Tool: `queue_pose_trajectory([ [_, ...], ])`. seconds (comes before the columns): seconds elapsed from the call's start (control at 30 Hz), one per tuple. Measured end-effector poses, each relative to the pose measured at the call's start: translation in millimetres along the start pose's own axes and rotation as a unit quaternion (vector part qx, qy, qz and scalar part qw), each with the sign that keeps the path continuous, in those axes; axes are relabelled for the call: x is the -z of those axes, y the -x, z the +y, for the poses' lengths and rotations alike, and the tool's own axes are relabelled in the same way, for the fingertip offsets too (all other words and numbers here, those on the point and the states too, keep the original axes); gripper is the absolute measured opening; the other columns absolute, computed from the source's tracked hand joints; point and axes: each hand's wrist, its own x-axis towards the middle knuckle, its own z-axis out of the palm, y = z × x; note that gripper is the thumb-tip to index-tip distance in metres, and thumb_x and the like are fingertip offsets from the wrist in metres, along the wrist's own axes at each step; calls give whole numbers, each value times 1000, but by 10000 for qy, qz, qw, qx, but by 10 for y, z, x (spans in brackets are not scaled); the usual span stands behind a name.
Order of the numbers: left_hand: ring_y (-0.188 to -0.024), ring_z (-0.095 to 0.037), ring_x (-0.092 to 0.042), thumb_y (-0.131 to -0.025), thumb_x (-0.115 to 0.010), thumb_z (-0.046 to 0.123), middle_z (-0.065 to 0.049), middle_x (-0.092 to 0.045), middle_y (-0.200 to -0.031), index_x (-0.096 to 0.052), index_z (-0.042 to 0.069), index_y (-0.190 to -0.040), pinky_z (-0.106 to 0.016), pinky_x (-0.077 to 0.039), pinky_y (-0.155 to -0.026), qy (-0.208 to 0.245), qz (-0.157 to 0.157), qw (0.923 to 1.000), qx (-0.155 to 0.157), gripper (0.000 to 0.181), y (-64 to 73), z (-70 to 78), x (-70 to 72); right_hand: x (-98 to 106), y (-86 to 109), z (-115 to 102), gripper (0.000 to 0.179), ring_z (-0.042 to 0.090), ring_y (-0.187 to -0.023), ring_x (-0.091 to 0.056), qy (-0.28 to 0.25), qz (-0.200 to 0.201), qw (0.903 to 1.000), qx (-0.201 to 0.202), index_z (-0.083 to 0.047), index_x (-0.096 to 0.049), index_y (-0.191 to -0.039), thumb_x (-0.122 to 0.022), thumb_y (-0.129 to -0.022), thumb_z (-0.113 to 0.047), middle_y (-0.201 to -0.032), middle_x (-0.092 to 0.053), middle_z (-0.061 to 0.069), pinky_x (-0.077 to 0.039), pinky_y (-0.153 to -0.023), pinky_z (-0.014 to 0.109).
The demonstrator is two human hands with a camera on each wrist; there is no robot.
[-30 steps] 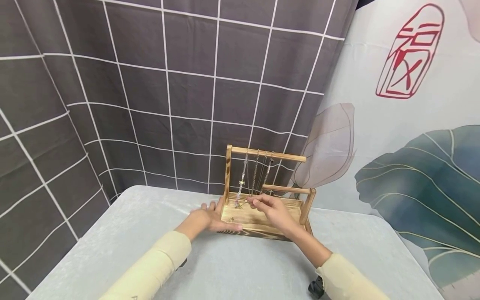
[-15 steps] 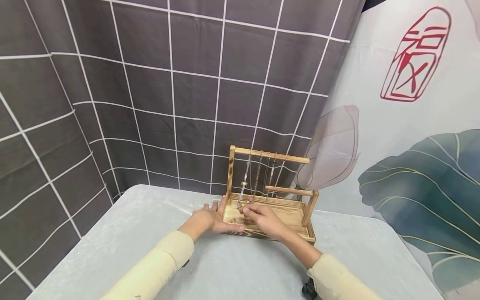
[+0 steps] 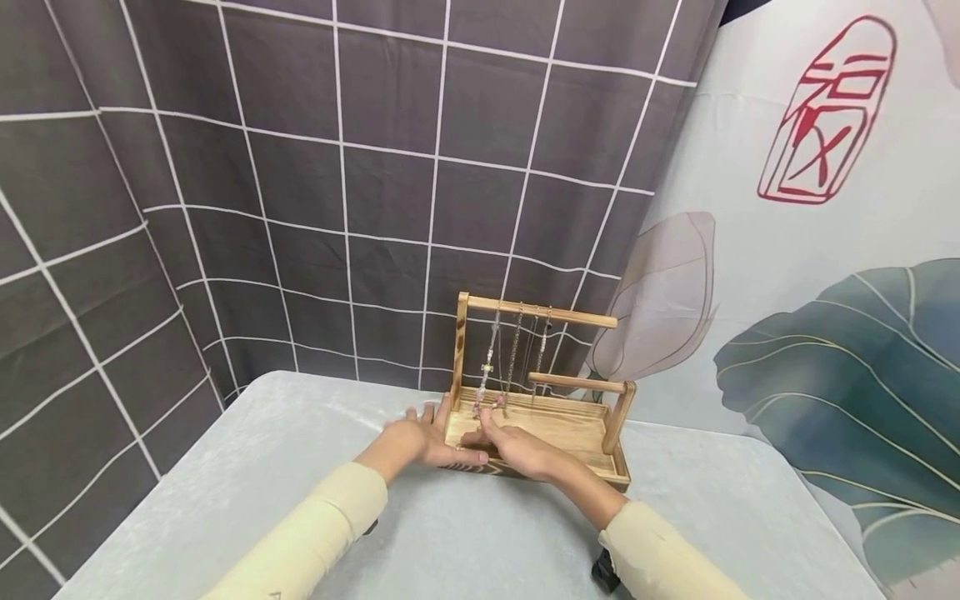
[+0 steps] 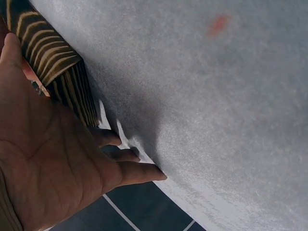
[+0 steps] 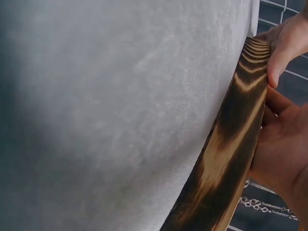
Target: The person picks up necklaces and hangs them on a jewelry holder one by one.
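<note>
A wooden jewelry stand (image 3: 555, 315) with a shallow tray holds several hanging necklaces, among them a pale beaded necklace (image 3: 486, 371) on the left of the upper bar. My left hand (image 3: 427, 440) lies with straight fingers along the tray's left end, thumb over the front rim. Over the tray's left front part is my right hand (image 3: 517, 446), its thumb raised apart from fingers that reach down inside. Those fingers are partly hidden behind the wooden wall (image 5: 236, 130) in the right wrist view. A small shiny piece of jewelry (image 4: 37, 88) lies inside the tray beside my left palm.
The stand sits on a table with a pale cloth (image 3: 300, 425). A lower wooden bar (image 3: 577, 382) rises at the tray's right. Behind hangs a dark gridded curtain (image 3: 390, 192), with a printed white curtain (image 3: 750, 250) at the right. Chains (image 5: 264, 206) hang beside the right hand.
My right hand has moved left and down from the beaded necklace's lower end toward the tray's front left. Its thumb and fingers have spread apart. The left hand stays on the tray.
</note>
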Motion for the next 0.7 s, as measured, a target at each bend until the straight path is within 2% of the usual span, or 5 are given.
queue_pose_trajectory([
  [0.13, -174, -56, -15, -88, -59, 98, -24, -16, -189, 2, 17, -183, -86, -19, -134, 88, -28, 10000, -8, 140, 0, -5, -6, 0, 16, -30, 83, 46, -168, -41, 283, -219, 9992, -202, -15, -63, -162, -7, -122, -60, -171, -59, 8, -22, -140, 75],
  [0.27, -174, -56, -15, -88, -57, 99, -23, -16, -189, 2, 17, -183, -85, -19, -135, 78, -40, 10000, -15, 139, 6, -9, -1, 34, 63, -57, 79, 45, -166, -44, 669, -258, 9965, -423, -21, -62, -164, -11, -121, -63, -172, -58, 6, -23, -138, 76],
  [0.47, -174, -56, -18, -88, -60, 96, -24, -18, -189, 2, 16, -183, -84, -23, -135, 49, 39, 10000, -36, 139, 41, 8, 24, 183, 178, -51, 83, 41, -173, -33, 1422, -289, 9863, -787, -26, -66, -160, -11, -118, -71, -181, -46, 7, -17, -142, 73],
  [0.57, -174, -56, -18, -88, -60, 97, -25, -18, -188, 2, 15, -183, -82, -25, -135, 30, 36, 10000, -48, 140, 58, 4, 35, 283, 265, -20, 87, 45, -173, -31, 1719, -237, 9788, -1086, -24, -65, -162, -12, -116, -75, -183, -41, 12, -16, -142, 74],
  [0.7, -174, -56, -16, -88, -60, 97, -26, -17, -189, 4, 15, -183, -81, -26, -136, 42, 18, 10000, -57, 140, 61, -7, 38, 421, 404, 46, 94, 51, -169, -37, 1910, 25, 9695, -1534, -10, -58, -165, -19, -115, -78, -178, -46, 20, -22, -139, 75],
])
